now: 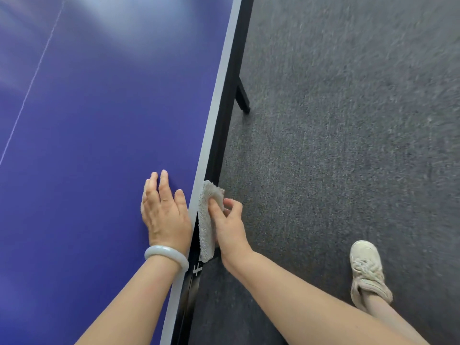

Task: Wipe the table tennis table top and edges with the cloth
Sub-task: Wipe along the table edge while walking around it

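The right hand [227, 225] holds the cloth [207, 220] tight, with the thumb on the outside of it. The cloth is folded and pressed flat against the black side edge [225, 113] of the table, just under the white line [219, 95] that runs along the rim. Right beside it, on the other side of that line, the left hand [165, 212] lies open and flat on the blue tabletop [99, 108]. It holds nothing. It looks like it is there to lean on. A pale bangle [166, 257] sits on that wrist.

This looks like the edge part of the job. A long stretch of the black edge runs on ahead of the right hand, past the table leg [242, 98]. That stretch likely needs wiping too. The blue top shines and shows no dirt, but I cannot tell if it is wiped yet. A shoe [367, 272] stands on the grey carpet [348, 120], out to the side of the right arm.
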Available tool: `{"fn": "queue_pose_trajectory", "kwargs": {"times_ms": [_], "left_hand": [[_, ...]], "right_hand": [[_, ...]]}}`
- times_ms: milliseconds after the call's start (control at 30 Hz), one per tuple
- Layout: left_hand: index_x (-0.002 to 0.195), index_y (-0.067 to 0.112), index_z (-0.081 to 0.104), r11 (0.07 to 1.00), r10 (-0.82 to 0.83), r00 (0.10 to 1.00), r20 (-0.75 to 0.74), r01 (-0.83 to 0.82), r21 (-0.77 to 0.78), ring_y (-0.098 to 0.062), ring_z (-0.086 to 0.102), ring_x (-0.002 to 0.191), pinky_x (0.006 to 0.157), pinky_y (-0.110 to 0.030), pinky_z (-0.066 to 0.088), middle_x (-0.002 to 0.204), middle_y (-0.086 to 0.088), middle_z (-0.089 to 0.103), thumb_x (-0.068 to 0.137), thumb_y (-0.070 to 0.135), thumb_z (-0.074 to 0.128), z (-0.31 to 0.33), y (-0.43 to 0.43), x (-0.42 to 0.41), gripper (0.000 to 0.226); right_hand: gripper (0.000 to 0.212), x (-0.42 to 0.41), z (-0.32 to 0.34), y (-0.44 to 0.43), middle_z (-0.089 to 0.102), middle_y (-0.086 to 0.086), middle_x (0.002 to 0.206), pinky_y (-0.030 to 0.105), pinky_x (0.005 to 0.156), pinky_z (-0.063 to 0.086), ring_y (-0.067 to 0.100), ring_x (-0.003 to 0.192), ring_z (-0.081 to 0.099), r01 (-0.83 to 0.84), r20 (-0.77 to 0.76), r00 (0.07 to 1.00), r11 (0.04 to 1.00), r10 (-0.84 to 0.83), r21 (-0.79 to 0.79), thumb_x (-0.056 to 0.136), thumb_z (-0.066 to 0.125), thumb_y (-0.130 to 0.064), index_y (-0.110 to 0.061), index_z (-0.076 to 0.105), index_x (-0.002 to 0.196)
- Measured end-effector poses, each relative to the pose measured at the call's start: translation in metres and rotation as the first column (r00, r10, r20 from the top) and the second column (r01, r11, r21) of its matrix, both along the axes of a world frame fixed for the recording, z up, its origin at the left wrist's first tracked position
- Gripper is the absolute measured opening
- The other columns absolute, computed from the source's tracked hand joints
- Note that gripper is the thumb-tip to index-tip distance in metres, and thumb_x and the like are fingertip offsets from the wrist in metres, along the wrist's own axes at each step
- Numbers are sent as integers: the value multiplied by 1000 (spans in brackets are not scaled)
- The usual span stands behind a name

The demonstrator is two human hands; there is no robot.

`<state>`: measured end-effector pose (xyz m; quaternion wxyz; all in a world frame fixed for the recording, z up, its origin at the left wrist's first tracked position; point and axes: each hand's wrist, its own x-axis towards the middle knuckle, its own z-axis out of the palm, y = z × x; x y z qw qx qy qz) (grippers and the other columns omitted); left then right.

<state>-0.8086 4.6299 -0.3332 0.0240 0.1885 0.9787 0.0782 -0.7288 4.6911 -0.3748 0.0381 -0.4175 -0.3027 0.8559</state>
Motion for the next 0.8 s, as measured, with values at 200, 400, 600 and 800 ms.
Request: {"fn": "queue_pose_trajectory", "kwargs": {"times_ms": [200, 400, 600, 800], "left_hand": [[153, 17, 27, 999, 34, 999, -14, -34, 18, -20, 14, 149, 120, -44, 14, 161, -2, 20, 102, 30, 31, -3, 1, 0, 53], [152, 18, 29, 999, 29, 999, -22, -29, 30, -19, 16, 149, 120, -43, 16, 160, -1, 21, 102, 29, 33, -5, -1, 0, 52], [152, 16, 30, 999, 23, 999, -34, -22, 26, -22, 19, 148, 120, -46, 19, 159, -5, 24, 101, 29, 32, -6, 0, 0, 52], [153, 21, 27, 1000, 4, 999, -46, -4, 10, -20, 18, 148, 119, -37, 10, 159, 1, 20, 97, 42, 19, -7, -2, 0, 60]], "right_hand": [[41, -35, 8, 19, 57, -4, 132, 42, 110, 40, 15, 122, 54, -32, -23, 999, 997, 31, -70, 102, 33, -55, -29, 46, 132], [49, -111, 14, 91, 53, 2, 138, 39, 102, 37, 24, 125, 50, 156, 153, 973, 982, -171, 103, 103, 25, -52, -21, 45, 135], [52, -54, 31, 6, 18, -3, 164, 29, 123, 11, 8, 150, 14, 97, 105, 986, 958, -129, 270, 107, 28, -34, -23, 15, 157], [57, -126, 18, 111, 15, 1, 165, 51, 122, 8, 20, 151, 15, 106, 137, 980, 958, -147, 266, 107, 22, -43, -21, 11, 159]]}}
